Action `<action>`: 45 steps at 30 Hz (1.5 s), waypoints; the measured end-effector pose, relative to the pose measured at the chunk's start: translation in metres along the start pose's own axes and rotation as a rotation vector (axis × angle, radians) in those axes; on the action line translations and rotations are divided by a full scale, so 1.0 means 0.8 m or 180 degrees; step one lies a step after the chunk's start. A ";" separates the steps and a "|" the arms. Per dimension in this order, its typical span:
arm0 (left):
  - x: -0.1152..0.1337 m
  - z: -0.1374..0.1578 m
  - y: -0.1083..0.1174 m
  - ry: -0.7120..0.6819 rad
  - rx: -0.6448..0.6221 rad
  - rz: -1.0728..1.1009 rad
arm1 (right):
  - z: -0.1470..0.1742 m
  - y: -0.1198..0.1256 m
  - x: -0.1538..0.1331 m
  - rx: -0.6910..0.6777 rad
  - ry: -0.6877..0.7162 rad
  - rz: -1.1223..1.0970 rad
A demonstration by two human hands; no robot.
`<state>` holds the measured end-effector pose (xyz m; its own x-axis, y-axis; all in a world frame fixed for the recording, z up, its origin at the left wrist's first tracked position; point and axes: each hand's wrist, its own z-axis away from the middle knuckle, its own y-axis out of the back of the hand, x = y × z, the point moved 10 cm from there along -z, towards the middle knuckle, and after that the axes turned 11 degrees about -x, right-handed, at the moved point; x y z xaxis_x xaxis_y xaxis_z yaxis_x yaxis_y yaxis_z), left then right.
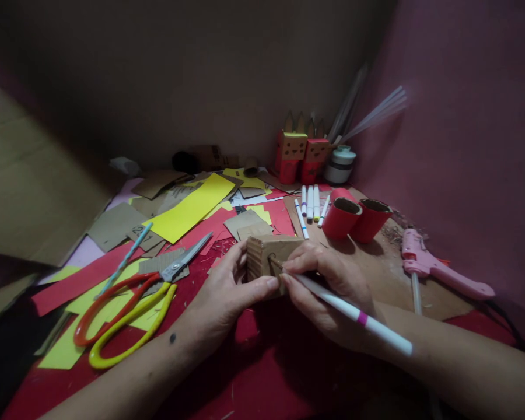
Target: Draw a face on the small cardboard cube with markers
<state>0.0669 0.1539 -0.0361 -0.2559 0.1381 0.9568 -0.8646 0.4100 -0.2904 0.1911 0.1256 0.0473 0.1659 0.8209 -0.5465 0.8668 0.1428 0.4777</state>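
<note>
Cardboard block [261, 254], one; marker [343, 305], one; both handheld.

Shows a plain, dull grey-brown wall [227, 76] across the upper middle. Turns to a mauve wall [472, 128] along the right side. Spreads below as a deep red surface [254, 373], hard to identify as table or floor. Dimly lit, darkening toward the upper left.

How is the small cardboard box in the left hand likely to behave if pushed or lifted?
The cardboard box is probably light, given its corrugated board. It seems fairly stiff, its edges square in the left hand. Flat faces suggest sliding rather than rolling.
</note>
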 end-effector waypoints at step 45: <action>0.000 0.001 -0.002 0.0031 -0.0048 -0.0062 | 0.002 0.003 -0.004 -0.0032 -0.0091 0.0268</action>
<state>0.0676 0.1524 -0.0355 -0.2349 0.1388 0.9621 -0.8628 0.4262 -0.2721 0.1935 0.1219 0.0491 0.2515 0.8140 -0.5236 0.8446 0.0796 0.5295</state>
